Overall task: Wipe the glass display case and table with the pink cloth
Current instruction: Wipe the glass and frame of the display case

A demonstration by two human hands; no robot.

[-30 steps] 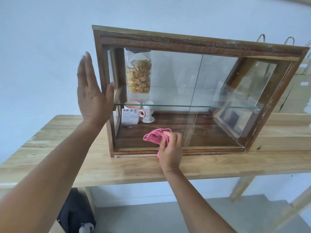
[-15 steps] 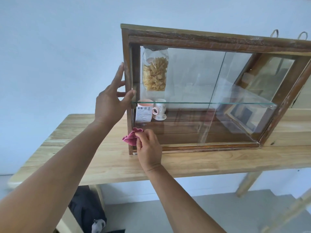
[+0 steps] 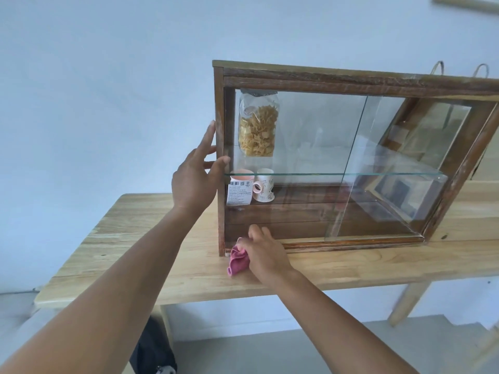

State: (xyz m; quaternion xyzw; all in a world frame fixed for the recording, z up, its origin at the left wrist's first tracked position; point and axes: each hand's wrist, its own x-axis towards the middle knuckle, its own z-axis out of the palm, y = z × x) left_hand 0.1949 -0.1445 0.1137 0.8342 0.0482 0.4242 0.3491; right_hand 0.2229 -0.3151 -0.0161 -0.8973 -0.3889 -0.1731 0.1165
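My right fingers are curled down and squeezing the pink cloth. The cloth sticks out from under my right hand on the side toward the case's left corner. It is bunched up into a lump, and the lump is longer from the case toward me than it is wide. Its far end touches the bottom front edge of the glass display case, just by the left corner post. The rest of it lies on the table right in front of the case.

My left fingers are a little spread and lie flat on the left outside wall of the case. My left thumb hooks around the front of the left post, so my left hand grips that corner.

Inside the case, a glass shelf runs across the middle. A bag of yellow snacks stands on top of the shelf at the left end. Under the shelf, also at the left, sit a pink cup with a white label and a white mug beside it. A loose glass pane stands near the middle of the case.

The case stands on the light wooden table. Behind the case is a plain pale wall. Below the table is a grey floor, with something dark on it.
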